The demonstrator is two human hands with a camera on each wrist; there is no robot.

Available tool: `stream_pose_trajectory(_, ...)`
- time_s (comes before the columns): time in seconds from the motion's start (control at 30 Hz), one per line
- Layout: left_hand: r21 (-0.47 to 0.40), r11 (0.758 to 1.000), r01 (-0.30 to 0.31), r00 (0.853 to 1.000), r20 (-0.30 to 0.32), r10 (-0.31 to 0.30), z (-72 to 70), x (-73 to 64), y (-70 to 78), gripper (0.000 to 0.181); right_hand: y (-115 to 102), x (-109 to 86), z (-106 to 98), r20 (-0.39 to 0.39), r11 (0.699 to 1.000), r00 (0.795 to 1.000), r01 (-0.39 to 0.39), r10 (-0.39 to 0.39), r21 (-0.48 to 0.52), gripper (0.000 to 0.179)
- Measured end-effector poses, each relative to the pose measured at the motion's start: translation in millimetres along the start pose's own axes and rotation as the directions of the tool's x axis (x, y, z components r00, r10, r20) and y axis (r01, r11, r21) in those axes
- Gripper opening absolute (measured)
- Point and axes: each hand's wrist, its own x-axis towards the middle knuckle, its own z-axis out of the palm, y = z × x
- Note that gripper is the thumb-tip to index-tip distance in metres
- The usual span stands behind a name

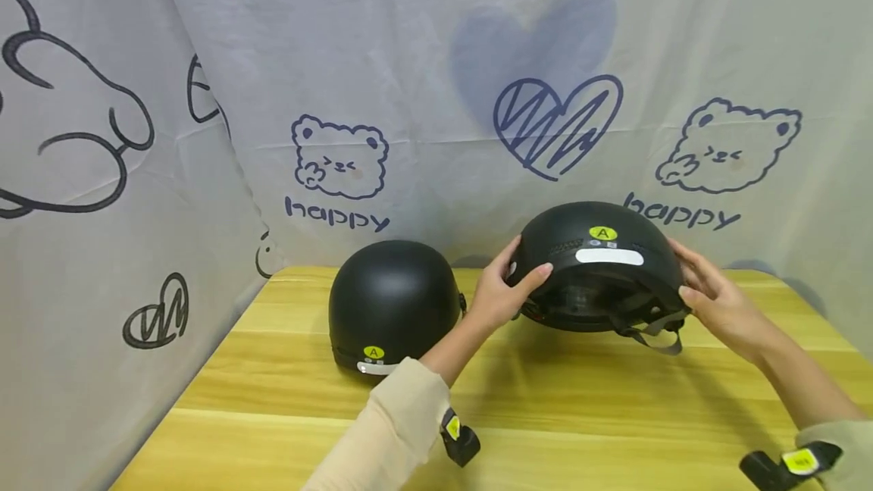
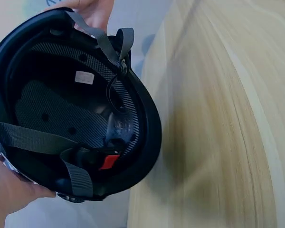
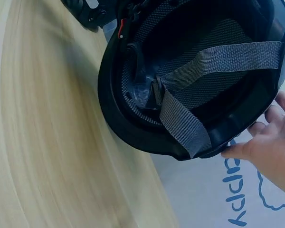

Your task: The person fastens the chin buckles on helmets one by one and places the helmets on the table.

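A black helmet (image 1: 566,229) is held up between both hands above the right part of the table, tilted so its inside faces me. My left hand (image 1: 502,288) grips its left side, thumb along the lower rim. On the opposite side, my right hand (image 1: 724,309) grips it with the thumb at the rim. Its front carries a yellow "A" sticker and a white strip. Grey chin straps (image 3: 218,61) cross the padded inside, and a red buckle part (image 2: 109,161) shows in the left wrist view. A second black helmet (image 1: 392,301) sits left of my left hand, dome up.
The wooden table (image 1: 273,415) runs back to a pale curtain (image 1: 423,82) printed with hearts, bears and the word "happy". Another curtain wall stands at the left. Small black cameras are strapped to both wrists.
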Motion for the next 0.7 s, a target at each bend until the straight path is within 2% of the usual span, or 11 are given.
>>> stream_pose_trajectory(0.13,-0.005,1.000,-0.018,1.000,0.014,0.018,1.8,1.0,-7.8,0.085,5.5,-1.2,-1.4,0.047,0.993,0.998,0.034,-0.040,0.116,0.065)
stream_pose_trajectory(0.27,0.015,1.000,-0.008,1.000,0.018,0.008,3.5,-0.6,-12.5,0.090,6.6,-0.8,-1.8,0.044,0.985,0.999,0.011,-0.019,0.175,0.067)
stream_pose_trajectory(0.37,0.027,1.000,-0.015,1.000,0.022,0.014,4.6,-1.7,-15.1,0.090,6.8,-3.5,-1.5,-0.002,0.995,0.999,-0.040,0.040,0.094,0.070)
stream_pose_trajectory(0.43,0.046,0.999,-0.021,0.999,0.029,0.019,5.5,-2.8,-16.9,0.089,7.6,-6.9,-1.1,-0.036,0.995,0.995,-0.096,0.096,-0.022,0.074)
stream_pose_trajectory(0.53,0.083,0.996,-0.037,0.998,0.043,0.034,7.2,-4.2,-19.3,0.088,9.8,-13.1,-0.7,-0.075,0.968,0.986,-0.159,0.147,-0.192,0.079)
stream_pose_trajectory(0.6,0.102,0.993,-0.056,0.997,0.052,0.051,8.5,-4.8,-19.9,0.088,11.4,-16.2,-0.9,-0.082,0.953,0.985,-0.166,0.149,-0.253,0.082)
stream_pose_trajectory(0.7,0.107,0.991,-0.082,0.995,0.059,0.076,9.9,-5.2,-20.0,0.087,12.9,-19.5,-2.0,-0.085,0.950,0.986,-0.161,0.143,-0.266,0.085)
